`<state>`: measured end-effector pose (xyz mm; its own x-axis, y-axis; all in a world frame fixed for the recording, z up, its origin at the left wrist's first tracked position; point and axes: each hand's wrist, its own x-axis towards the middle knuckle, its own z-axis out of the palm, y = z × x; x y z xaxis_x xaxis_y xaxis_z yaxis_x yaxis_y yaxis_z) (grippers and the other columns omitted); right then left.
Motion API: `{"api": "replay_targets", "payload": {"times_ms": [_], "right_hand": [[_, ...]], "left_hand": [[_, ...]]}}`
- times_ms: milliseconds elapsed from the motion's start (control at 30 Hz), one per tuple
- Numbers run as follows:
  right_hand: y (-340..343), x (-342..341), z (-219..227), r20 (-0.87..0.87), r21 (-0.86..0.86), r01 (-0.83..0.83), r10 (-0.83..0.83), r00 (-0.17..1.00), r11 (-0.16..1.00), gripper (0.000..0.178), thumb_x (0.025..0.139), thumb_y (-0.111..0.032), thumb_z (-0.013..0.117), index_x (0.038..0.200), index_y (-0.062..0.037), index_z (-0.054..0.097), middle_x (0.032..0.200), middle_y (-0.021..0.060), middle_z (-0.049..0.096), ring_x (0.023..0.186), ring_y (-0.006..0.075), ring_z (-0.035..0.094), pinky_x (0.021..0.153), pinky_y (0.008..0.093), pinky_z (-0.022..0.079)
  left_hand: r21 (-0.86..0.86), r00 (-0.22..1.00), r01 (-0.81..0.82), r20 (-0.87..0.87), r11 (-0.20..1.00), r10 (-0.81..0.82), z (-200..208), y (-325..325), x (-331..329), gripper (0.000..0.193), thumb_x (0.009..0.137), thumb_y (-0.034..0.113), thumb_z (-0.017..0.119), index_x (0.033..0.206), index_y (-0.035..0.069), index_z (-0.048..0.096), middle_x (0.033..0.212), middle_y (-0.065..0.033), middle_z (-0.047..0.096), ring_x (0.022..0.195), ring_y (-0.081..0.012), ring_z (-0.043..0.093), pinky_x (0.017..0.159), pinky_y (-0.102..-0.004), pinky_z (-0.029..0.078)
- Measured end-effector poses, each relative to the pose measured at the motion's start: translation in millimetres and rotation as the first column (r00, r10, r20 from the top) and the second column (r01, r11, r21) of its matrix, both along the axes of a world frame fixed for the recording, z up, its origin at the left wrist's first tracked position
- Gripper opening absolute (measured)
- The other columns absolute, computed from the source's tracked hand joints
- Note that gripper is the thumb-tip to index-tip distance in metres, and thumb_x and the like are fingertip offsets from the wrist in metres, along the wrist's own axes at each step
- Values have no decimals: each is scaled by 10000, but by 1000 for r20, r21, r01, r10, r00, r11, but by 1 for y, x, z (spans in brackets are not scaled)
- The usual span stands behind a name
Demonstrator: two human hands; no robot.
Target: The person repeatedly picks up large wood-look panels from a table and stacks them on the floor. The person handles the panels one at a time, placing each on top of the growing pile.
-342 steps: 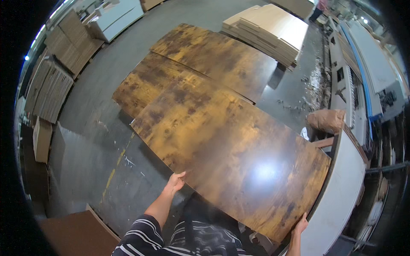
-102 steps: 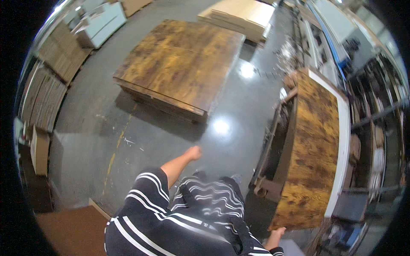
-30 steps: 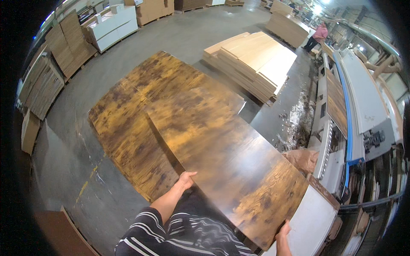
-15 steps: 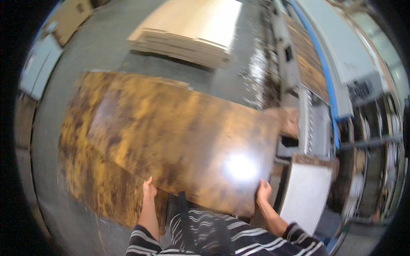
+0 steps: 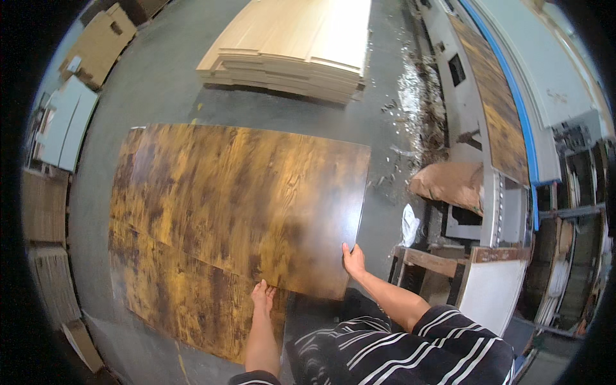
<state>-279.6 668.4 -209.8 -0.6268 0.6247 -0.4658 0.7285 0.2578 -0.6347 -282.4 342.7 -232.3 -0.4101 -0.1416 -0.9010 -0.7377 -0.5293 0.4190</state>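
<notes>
A large brown-and-yellow wood-grain board (image 5: 250,192) lies over a matching lower board (image 5: 173,289), covering much of it. The lower one shows along the near left side. My right hand (image 5: 353,262) is closed on the upper board's right edge near its near corner, thumb on top and the other fingers partly hidden. At the near edge, my left hand (image 5: 262,298) holds the same board, thumb at the rim and the other fingers low beside it, above the lower board.
Beyond the boards stands a stack of pale boards (image 5: 289,61). To the right are a brown sack (image 5: 449,185), a white panel (image 5: 493,285) and a machine bed with a blue strip (image 5: 507,77). Cartons (image 5: 99,45) and stacked panels (image 5: 54,282) line the left side.
The upper board has shifted left and down onto the lower one, lining up more closely at the far left. Both hands have moved with it, and my left hand now sits farther right in view.
</notes>
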Motion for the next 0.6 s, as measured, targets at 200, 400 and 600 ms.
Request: {"api": "replay_targets", "payload": {"times_ms": [200, 400, 600], "right_hand": [[-15, -46, -14, 207, -374, -107, 195, 959, 921, 378, 862, -337, 534, 1016, 8, 527, 910, 187, 618, 823, 313, 608, 712, 392, 485], [11, -95, -5, 201, -764, -137, 435, 878, 630, 319, 876, -282, 538, 1036, -7, 524, 950, 133, 617, 819, 251, 623, 678, 328, 514], [103, -181, -23, 261, -503, -585, 756, 600, 637, 248, 864, -234, 540, 979, -20, 591, 824, 88, 641, 658, 157, 627, 537, 278, 497]], "left_hand": [[-325, 919, 370, 264, 871, -292, 19, 1, -32, 488, 858, 108, 568, 1292, 34, 357, 1152, -181, 504, 881, -259, 590, 756, -381, 551], [-206, 925, 323, 273, 924, -263, 35, 39, -5, 404, 846, 104, 588, 1220, 22, 458, 1046, -137, 576, 835, -213, 613, 656, -319, 531], [-286, 970, 96, 243, 954, -24, 32, 108, -3, 327, 792, 104, 641, 1084, 0, 539, 903, -109, 604, 692, -175, 601, 540, -295, 487]]}}
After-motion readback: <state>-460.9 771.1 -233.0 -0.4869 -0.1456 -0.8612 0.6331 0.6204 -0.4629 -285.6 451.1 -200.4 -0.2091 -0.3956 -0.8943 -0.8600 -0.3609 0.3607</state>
